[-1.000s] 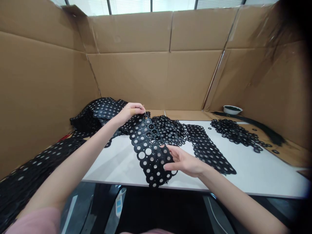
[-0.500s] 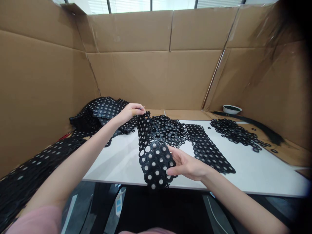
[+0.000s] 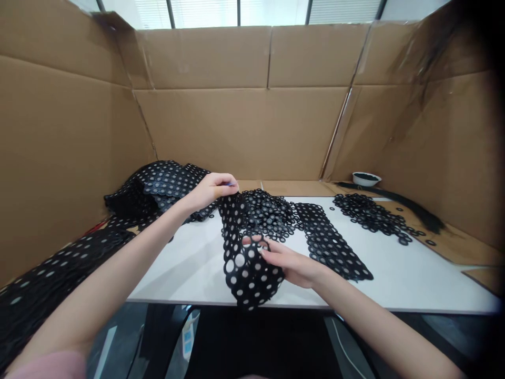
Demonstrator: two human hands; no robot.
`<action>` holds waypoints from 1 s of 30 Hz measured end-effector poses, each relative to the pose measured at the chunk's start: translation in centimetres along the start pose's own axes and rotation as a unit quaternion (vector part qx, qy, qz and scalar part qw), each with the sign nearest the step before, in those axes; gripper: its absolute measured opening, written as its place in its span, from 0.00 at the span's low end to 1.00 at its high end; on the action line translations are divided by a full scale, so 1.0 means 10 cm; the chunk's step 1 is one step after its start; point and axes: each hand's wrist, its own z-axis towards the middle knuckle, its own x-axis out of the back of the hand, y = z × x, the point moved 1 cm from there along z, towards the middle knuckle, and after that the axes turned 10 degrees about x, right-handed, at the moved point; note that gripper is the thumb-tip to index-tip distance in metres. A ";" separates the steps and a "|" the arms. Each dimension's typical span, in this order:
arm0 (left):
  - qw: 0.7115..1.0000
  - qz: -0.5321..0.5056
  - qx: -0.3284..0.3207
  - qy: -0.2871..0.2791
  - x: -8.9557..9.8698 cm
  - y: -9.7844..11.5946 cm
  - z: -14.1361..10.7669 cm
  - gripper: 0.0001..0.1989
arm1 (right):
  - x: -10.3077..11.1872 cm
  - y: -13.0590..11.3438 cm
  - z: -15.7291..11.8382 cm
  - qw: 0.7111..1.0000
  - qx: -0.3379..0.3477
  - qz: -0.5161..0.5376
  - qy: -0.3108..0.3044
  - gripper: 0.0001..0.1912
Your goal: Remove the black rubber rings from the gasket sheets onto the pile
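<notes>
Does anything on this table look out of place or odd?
Two holes in the ring sheet, held by the left hand and right hand, look wider than their neighbours, breaking the even pattern; whether damaged, I cannot tell. A loose ring lies on the cardboard, apart from the ring pile on the right.

A plain, pale pink sleeve [image 3: 51, 365] covers the top of the left arm [image 3: 130, 263], below and left of the white table [image 3: 414, 279]. The left hand [image 3: 216, 189], right hand [image 3: 295, 265] and right forearm [image 3: 355, 305] are bare, smooth and slender-fingered.

Head-worn view, facing forward, angled down
</notes>
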 end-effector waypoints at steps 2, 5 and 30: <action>0.999 0.024 -0.024 -0.037 -0.09 0.15 -0.06 0.12 | 0.00 0.02 0.09 1.000 -0.018 0.010 -0.017 0.21; 0.991 0.066 -0.067 -0.092 -0.24 0.40 -0.18 0.11 | -0.03 0.04 0.26 1.000 -0.013 0.000 0.004 0.24; 0.987 0.012 0.139 -0.082 -0.42 -0.24 -1.29 0.16 | -0.21 -0.27 0.47 0.986 0.146 0.073 0.013 0.21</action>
